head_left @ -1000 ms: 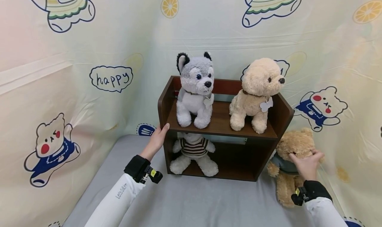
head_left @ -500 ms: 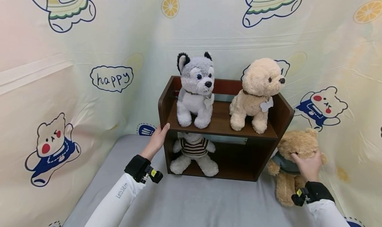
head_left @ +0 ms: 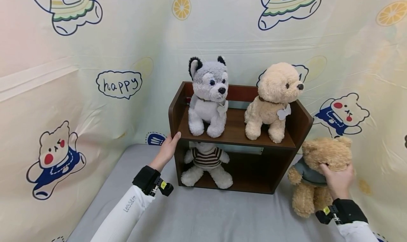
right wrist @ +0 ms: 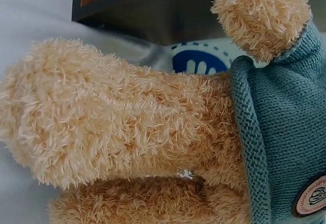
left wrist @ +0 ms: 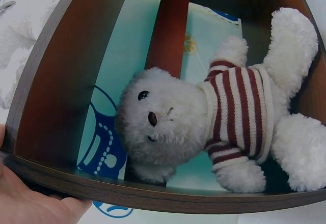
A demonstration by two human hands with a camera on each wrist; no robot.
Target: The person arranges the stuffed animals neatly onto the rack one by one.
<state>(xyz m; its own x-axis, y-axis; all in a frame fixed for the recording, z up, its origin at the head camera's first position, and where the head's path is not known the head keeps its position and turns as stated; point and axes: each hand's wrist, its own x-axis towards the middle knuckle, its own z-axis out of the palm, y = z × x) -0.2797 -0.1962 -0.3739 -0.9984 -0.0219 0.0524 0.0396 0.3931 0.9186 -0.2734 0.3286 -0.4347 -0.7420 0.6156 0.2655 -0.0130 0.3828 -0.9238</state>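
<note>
A small dark-brown two-tier shelf [head_left: 238,140] stands on the grey cloth. My left hand [head_left: 166,151] holds its left side panel at the upper board's height, thumb on the front edge; the fingers behind are mostly hidden. At the shelf's right, my right hand [head_left: 339,178] grips the head of a tan teddy bear [head_left: 305,199] in a blue-green knitted sweater. The bear leans right, its legs hanging down toward the cloth. The right wrist view shows the bear's sweater [right wrist: 290,127] and furry legs, but not the hand.
A grey husky plush [head_left: 208,97] and a cream dog plush [head_left: 270,107] sit on the upper tier. A white plush [left wrist: 163,117] in a striped sweater sits at the lower tier's left. Printed cloth [head_left: 121,37] hangs behind and at both sides.
My right hand has moved right with the teddy bear, whose head shifts right and tilts further while its feet rise slightly. My left hand and the shelf have stayed in place.
</note>
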